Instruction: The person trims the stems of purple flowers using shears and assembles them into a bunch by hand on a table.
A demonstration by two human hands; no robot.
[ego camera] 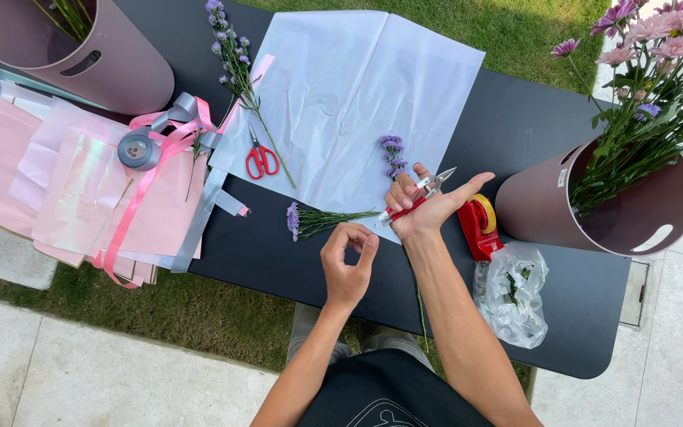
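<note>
Head view: your right hand (428,207) rests on the desk (515,126) near its front edge, palm up, fingers loosely curled about a pair of red-handled floral snips (414,199); the blades point toward the far edge. Your left hand (348,265) hovers just above the desk, fingers curled inward with thumb and forefinger near each other, holding nothing that can be made out. The two hands are apart.

A short purple flower sprig (318,217) lies flat just left of your right hand, bloom pointing left. A second small purple sprig (393,156) lies on the white wrapping sheet (341,95) spread over the desk's middle. A long purple stem (239,71) crosses the sheet's left edge, with red scissors (262,160) beside it.

Surface: black desk, outdoors, on grass and paving. Left end: pink paper sheets (65,182), a grey ribbon spool (139,149), loose pink ribbon (140,198). A red tape dispenser (480,225) and crumpled clear plastic (511,292) lie right of your right hand.

Containers: a mauve bucket (586,213) at the right end holds pink and purple flowers (658,47). A second mauve bucket (120,71) at the far left corner holds green stems.
</note>
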